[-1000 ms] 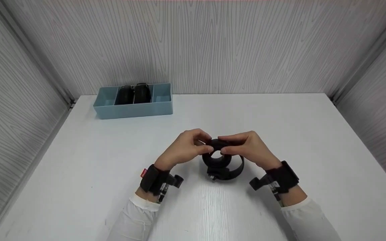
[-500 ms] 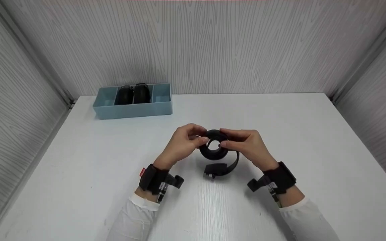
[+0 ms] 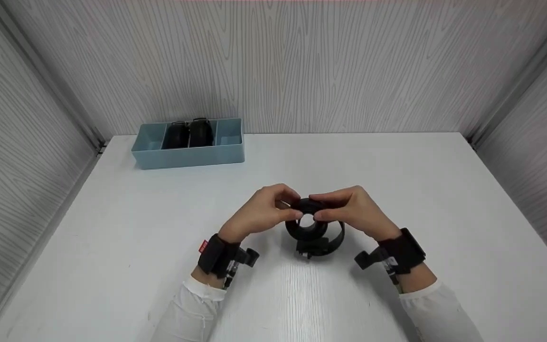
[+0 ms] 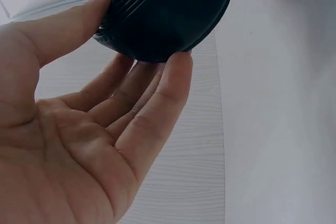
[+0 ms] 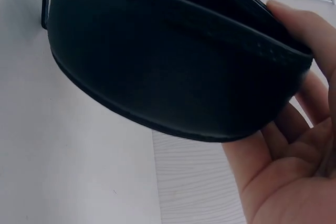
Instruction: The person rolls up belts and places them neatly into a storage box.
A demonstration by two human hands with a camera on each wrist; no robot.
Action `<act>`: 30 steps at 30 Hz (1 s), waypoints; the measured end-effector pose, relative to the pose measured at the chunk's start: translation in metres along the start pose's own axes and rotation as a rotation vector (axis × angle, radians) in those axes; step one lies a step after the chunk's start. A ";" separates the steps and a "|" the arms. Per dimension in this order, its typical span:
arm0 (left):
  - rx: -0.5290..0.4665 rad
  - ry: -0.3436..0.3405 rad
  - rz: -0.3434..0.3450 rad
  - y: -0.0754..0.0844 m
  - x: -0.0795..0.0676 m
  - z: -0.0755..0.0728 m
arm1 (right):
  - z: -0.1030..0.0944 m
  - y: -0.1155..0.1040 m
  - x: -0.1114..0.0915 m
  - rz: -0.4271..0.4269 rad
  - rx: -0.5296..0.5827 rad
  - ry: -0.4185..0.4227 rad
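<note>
A black belt [image 3: 306, 234], wound into a coil with a round hole in the middle, is held up between both hands over the white table. Its loose outer turn swings out to the right and ends in a buckle [image 3: 307, 254] below the coil. My left hand [image 3: 266, 211] pinches the coil's upper left between thumb and fingers, while my right hand [image 3: 356, 213] pinches its upper right. Several stacked layers show under the left thumb [image 4: 79, 27] in the left wrist view. Stitching runs along the wide loose strap [image 5: 178, 72] in the right wrist view.
A light blue divided tray [image 3: 193, 157] stands at the back left of the table [image 3: 397, 166]. Two black rounded things [image 3: 177, 136] sit side by side in its middle compartments. Grey wood-grain panels [image 3: 330, 66] enclose the back and sides.
Half a second ago the coil was higher and the buckle end hung further from it. Both hands have since come down towards me, and the loose turn now lies closer around the coil.
</note>
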State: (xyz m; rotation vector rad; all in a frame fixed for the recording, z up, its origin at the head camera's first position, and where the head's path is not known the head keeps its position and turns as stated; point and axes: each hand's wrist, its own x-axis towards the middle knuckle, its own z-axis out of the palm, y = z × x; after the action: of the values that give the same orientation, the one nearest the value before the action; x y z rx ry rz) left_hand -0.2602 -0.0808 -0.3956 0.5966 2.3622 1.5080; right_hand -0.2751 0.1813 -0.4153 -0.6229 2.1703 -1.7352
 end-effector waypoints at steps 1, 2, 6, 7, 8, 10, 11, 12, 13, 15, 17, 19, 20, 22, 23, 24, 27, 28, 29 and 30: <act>0.009 -0.005 0.000 0.000 0.000 0.000 | 0.000 0.000 0.000 0.003 -0.005 -0.011; 0.016 -0.005 0.001 0.000 0.000 0.000 | 0.000 0.000 0.000 0.003 -0.008 -0.017; 0.036 0.024 0.013 -0.001 0.000 0.001 | 0.003 0.001 0.000 -0.010 0.001 0.006; 0.038 0.039 0.017 -0.002 0.000 0.001 | 0.003 0.001 0.001 -0.015 0.012 0.020; 0.035 0.055 0.020 -0.002 0.000 0.002 | 0.005 0.002 0.001 -0.021 0.028 0.036; 0.016 0.092 0.028 -0.003 0.000 0.002 | 0.007 0.003 0.002 -0.031 0.067 0.072; 0.002 0.111 0.031 -0.003 0.001 0.002 | 0.009 0.004 0.002 -0.035 0.088 0.090; -0.013 0.132 0.032 -0.004 0.001 0.001 | 0.010 0.004 0.003 -0.042 0.107 0.106; -0.032 0.154 0.032 -0.004 0.001 0.001 | 0.011 0.005 0.003 -0.048 0.127 0.122; -0.054 0.196 0.033 -0.005 0.002 0.001 | 0.012 0.007 0.005 -0.056 0.151 0.154; -0.077 0.219 0.030 -0.005 0.002 0.000 | 0.013 0.008 0.005 -0.060 0.162 0.174; -0.093 0.225 0.024 -0.006 0.003 0.000 | 0.013 0.010 0.006 -0.059 0.172 0.185; -0.098 0.220 0.022 -0.006 0.003 0.000 | 0.013 0.011 0.006 -0.058 0.173 0.186; -0.110 0.203 0.013 -0.006 0.003 -0.001 | 0.013 0.011 0.006 -0.058 0.174 0.175; -0.114 0.193 0.006 -0.006 0.002 -0.001 | 0.012 0.011 0.006 -0.059 0.173 0.166; -0.115 0.182 -0.001 -0.005 0.002 -0.001 | 0.012 0.011 0.006 -0.058 0.173 0.160; -0.111 0.140 -0.020 -0.004 0.000 -0.001 | 0.009 0.010 0.005 -0.053 0.159 0.137; -0.103 0.124 -0.026 -0.004 0.000 -0.001 | 0.008 0.009 0.004 -0.047 0.150 0.131; -0.094 0.106 -0.028 -0.003 0.000 -0.001 | 0.007 0.008 0.004 -0.040 0.135 0.124; -0.081 0.089 -0.029 -0.003 0.000 -0.001 | 0.006 0.008 0.003 -0.032 0.119 0.117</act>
State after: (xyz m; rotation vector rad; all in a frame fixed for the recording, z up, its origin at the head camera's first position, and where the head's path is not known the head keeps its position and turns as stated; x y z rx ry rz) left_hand -0.2608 -0.0826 -0.3978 0.4842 2.3508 1.6403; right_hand -0.2757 0.1760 -0.4240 -0.5418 2.1227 -1.9467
